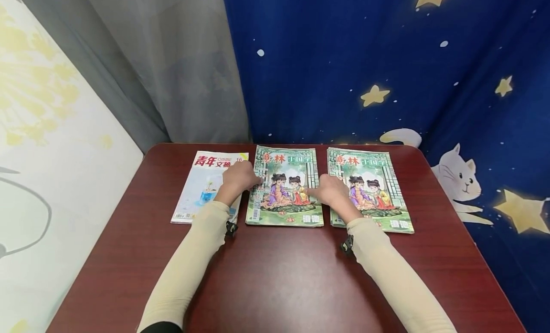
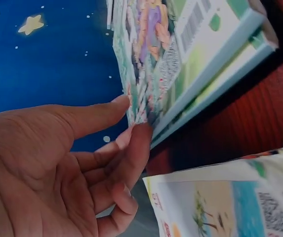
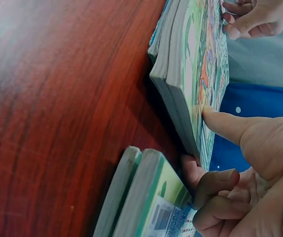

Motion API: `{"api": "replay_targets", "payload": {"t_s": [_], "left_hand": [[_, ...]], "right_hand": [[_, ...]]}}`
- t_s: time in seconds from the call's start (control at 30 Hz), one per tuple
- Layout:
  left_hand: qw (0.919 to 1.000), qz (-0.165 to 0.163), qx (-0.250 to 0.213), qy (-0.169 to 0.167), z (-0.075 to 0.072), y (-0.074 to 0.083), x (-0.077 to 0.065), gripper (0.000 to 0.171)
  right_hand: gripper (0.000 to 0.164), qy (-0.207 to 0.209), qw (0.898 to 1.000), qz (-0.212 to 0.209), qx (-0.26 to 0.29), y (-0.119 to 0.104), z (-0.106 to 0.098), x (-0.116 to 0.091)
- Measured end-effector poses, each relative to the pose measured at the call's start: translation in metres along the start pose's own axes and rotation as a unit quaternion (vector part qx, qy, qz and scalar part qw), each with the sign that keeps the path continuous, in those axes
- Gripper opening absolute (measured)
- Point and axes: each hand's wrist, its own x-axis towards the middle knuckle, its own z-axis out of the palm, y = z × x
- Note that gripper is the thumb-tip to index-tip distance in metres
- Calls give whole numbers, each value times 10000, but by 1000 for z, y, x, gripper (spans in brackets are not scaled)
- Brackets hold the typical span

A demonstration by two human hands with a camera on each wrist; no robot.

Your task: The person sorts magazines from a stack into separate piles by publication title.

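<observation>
The middle stack of green magazines (image 1: 285, 217), with two robed figures on the top cover, lies between my hands. My left hand (image 1: 238, 176) holds its left side; in the left wrist view the thumb (image 2: 104, 116) is at the cover's edge and a fingertip meets the spine. On the opposite side my right hand (image 1: 332, 190) grips the stack, thumb (image 3: 225, 126) on the cover and a curled finger against the page edges. Left of it, partly under my left hand, lies a white magazine (image 1: 202, 180) with red title characters.
Another stack of matching green magazines (image 1: 371, 166) lies on the right, partly covered by my right hand and forearm. All three groups are near the far edge of the dark red table (image 1: 279, 275). A blue starry curtain (image 1: 318, 85) and a grey curtain (image 1: 180, 75) hang behind.
</observation>
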Motion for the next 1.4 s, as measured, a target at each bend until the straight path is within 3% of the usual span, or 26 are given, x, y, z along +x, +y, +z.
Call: {"api": "replay_targets", "payload": {"t_s": [0.13,0.3,0.57,0.8,0.93,1.1,1.17,1.4], "left_hand": [[9996,-160,111,192,5,-1,3,34],[9994,-82,33,328,7,-6,4,30],[9997,-211,-107,104,4,-9,11,37],[9974,-571,-415,-175,5,-12,16,43],[9975,-270,-624,-213,3,-12,14,43],[9921,529,-1009,-527,-1,-11,14,52],[9904,774,-1029,-510,-2,-11,14,52],[9872,857,-1201,-613,-3,-5,11,57]], "right_hand": [[50,14,9999,9,127,2,1,0],[48,148,9998,-63,154,4,2,-2],[67,268,9992,-49,-308,-2,3,-5],[52,379,9976,-63,-569,-7,4,-8],[47,281,9976,-48,-633,-7,0,-8],[51,-11,9997,-69,-216,2,-6,-6],[50,-77,9998,-162,-23,6,-7,-4],[50,183,9966,-531,596,19,-15,-4]]}}
